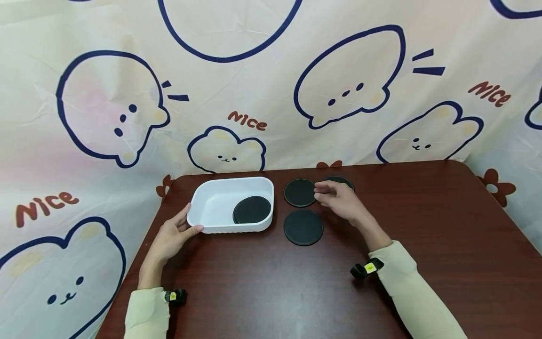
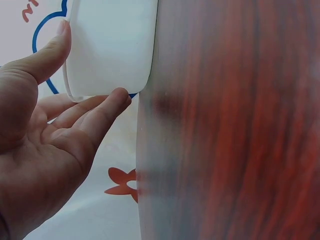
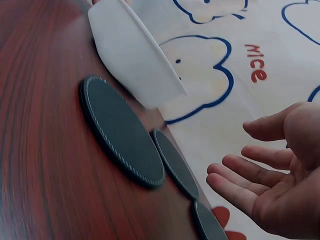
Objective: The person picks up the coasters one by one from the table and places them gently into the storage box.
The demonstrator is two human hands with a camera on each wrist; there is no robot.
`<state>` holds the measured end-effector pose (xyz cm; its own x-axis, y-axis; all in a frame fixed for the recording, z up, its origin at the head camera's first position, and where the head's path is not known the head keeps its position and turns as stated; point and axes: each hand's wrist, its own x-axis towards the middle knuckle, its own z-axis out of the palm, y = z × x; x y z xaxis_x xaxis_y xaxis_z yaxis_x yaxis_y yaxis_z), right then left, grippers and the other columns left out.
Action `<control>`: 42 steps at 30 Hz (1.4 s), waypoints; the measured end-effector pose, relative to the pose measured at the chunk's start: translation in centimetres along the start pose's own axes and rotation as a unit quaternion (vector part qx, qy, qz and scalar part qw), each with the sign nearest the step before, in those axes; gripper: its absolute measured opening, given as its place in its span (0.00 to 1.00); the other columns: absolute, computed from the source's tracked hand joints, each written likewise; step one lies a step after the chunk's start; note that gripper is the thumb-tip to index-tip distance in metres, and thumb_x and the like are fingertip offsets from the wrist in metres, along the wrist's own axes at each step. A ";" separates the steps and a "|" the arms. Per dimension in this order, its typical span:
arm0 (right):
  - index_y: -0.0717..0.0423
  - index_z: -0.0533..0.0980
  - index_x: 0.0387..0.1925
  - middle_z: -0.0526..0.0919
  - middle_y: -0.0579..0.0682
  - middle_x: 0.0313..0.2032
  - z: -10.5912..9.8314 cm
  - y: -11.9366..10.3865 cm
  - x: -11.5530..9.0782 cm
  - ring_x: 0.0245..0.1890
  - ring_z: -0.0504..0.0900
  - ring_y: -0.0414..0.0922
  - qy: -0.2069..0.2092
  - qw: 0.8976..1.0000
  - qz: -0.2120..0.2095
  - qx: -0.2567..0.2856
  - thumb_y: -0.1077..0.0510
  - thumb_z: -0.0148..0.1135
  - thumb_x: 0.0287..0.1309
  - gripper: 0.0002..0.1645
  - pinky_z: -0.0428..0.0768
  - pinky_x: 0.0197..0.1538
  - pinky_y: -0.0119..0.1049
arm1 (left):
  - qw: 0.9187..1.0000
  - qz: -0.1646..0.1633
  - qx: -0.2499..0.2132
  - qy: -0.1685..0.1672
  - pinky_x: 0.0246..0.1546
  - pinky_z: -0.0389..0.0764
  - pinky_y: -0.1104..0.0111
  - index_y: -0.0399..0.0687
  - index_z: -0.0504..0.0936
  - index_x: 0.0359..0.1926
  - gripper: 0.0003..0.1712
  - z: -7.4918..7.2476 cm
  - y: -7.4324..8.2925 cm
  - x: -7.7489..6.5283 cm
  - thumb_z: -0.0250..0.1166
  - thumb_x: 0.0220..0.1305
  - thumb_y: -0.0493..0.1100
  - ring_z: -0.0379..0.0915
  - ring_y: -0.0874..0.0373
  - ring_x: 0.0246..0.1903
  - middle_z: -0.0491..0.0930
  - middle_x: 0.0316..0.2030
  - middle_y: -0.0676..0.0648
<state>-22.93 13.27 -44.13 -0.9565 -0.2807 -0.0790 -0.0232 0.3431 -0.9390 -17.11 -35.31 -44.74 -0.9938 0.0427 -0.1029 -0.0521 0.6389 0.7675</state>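
Note:
A white plastic box (image 1: pixel 211 204) sits toward the back left of the table, with a round black coaster (image 1: pixel 251 210) lying inside at its right end. My left hand (image 1: pixel 173 237) holds the box by its left end, thumb at the front corner and fingers along the side. Over the table to the right, my right hand (image 1: pixel 338 200) is raised with fingers loosely extended and nothing between them. It partly covers the back right coaster (image 1: pixel 338 179). A second coaster (image 1: pixel 299 192) lies beside its fingertips. Nearer the front is a third, stitch-edged coaster (image 3: pixel 122 132).
The dark brown wooden table (image 1: pixel 262 287) reaches a patterned cloth (image 1: pixel 288 146) that hangs behind it and along both sides. Each wrist wears a black strap with a small device, such as the right wrist's device (image 1: pixel 366 268).

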 end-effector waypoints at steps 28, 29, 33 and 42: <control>0.60 0.55 0.85 0.67 0.66 0.79 -7.6 3.8 -3.3 0.79 0.67 0.65 0.022 0.997 0.028 -0.073 0.47 0.53 0.84 0.40 0.73 0.76 0.60 | 1.000 0.009 -0.001 0.003 0.66 0.75 0.52 0.48 0.47 0.87 0.55 0.1 0.0 0.1 0.72 0.73 0.51 0.69 0.37 0.75 0.56 0.83 0.33; 0.59 0.54 0.85 0.67 0.66 0.79 -7.7 3.8 -3.3 0.80 0.66 0.65 0.022 0.996 0.028 -0.082 0.46 0.53 0.84 0.41 0.71 0.77 0.63 | 1.000 0.009 0.000 0.003 0.66 0.75 0.52 0.47 0.47 0.87 0.55 0.1 0.0 0.1 0.72 0.74 0.51 0.69 0.37 0.75 0.56 0.83 0.33; 0.58 0.50 0.86 0.61 0.66 0.82 -7.7 3.9 -3.1 0.82 0.62 0.66 0.020 0.995 0.034 -0.087 0.45 0.54 0.83 0.44 0.67 0.79 0.65 | 1.000 0.008 0.000 0.004 0.66 0.75 0.52 0.46 0.47 0.87 0.55 0.1 0.0 0.1 0.72 0.74 0.51 0.69 0.36 0.75 0.56 0.83 0.33; 0.57 0.47 0.87 0.55 0.65 0.84 -8.1 4.4 -2.3 0.84 0.56 0.65 0.004 0.993 0.035 -0.114 0.43 0.57 0.81 0.49 0.63 0.80 0.66 | 1.000 0.010 0.000 0.003 0.66 0.76 0.51 0.48 0.47 0.87 0.55 0.1 -0.1 0.0 0.71 0.74 0.51 0.69 0.37 0.75 0.56 0.83 0.33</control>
<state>-23.20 22.68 -45.41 -0.9604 -0.2422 -0.1379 -0.0206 0.5553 -0.8314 -17.13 -35.27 -44.84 -0.9952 0.0505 -0.0841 -0.0327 0.6375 0.7697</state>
